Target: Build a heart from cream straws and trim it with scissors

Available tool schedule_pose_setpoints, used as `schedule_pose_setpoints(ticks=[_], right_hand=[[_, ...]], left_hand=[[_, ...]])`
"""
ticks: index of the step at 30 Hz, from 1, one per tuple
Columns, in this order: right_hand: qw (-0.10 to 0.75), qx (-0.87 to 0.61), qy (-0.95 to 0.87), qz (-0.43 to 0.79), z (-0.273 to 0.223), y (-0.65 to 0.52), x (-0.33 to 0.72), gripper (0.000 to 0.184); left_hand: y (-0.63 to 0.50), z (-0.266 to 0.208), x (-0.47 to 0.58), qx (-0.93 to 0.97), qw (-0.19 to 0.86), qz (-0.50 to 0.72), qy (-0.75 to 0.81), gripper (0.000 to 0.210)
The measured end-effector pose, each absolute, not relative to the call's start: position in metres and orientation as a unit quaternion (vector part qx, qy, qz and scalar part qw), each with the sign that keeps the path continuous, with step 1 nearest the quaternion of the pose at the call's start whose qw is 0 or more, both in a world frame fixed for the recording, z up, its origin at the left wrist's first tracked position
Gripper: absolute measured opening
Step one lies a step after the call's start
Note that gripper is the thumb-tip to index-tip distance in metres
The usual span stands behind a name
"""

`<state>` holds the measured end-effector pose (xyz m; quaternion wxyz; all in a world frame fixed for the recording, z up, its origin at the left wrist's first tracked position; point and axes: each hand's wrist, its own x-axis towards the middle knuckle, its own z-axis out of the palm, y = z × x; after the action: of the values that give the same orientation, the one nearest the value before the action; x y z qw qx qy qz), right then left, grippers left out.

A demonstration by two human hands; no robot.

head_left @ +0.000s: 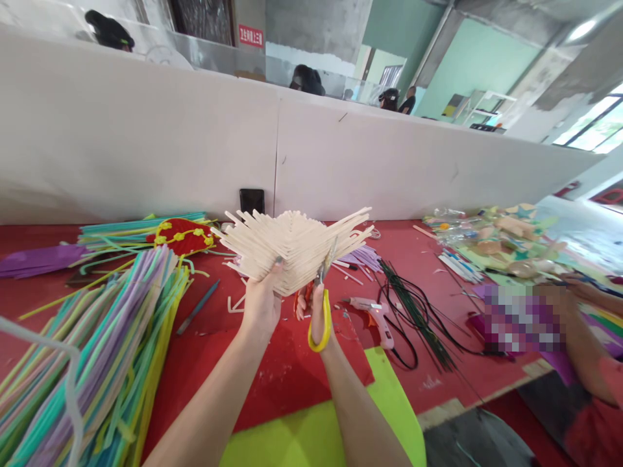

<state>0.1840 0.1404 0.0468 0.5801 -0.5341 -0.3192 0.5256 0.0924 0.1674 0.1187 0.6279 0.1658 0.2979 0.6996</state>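
My left hand point(263, 301) grips a fan-shaped piece of cream pipe cleaners point(287, 240) by its lower edge, holding it up above the table. The strips lie side by side and slant outward from a central line. Around the yellow-handled scissors point(320, 324) my right hand point(318, 318) is closed. The blades point up against the right part of the cream piece; whether they are cutting into a strip, I cannot tell. Below both hands lies a red sheet point(292, 376) over a yellow-green one point(292, 438).
Bundled coloured pipe cleaners point(97, 350) fill the left side. A pink glue gun point(372, 311) and dark green stems point(418, 318) lie to the right. A black phone point(252, 200) leans on the white partition point(195, 143). A co-worker's arm point(584, 344) reaches in at far right.
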Motion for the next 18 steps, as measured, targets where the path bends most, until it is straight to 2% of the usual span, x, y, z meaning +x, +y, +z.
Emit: schedule_pose_setpoints(ticks=[10, 18], right_hand=[[0.590, -0.538, -0.309, 0.517, 0.058, 0.140, 0.180, 0.036], [0.600, -0.532, -0.310, 0.510, 0.054, 0.137, 0.179, 0.035]], left_hand=[[0.168, 0.118, 0.092, 0.156, 0.634, 0.695, 0.302, 0.033], [0.167, 0.119, 0.092, 0.160, 0.631, 0.696, 0.303, 0.033]])
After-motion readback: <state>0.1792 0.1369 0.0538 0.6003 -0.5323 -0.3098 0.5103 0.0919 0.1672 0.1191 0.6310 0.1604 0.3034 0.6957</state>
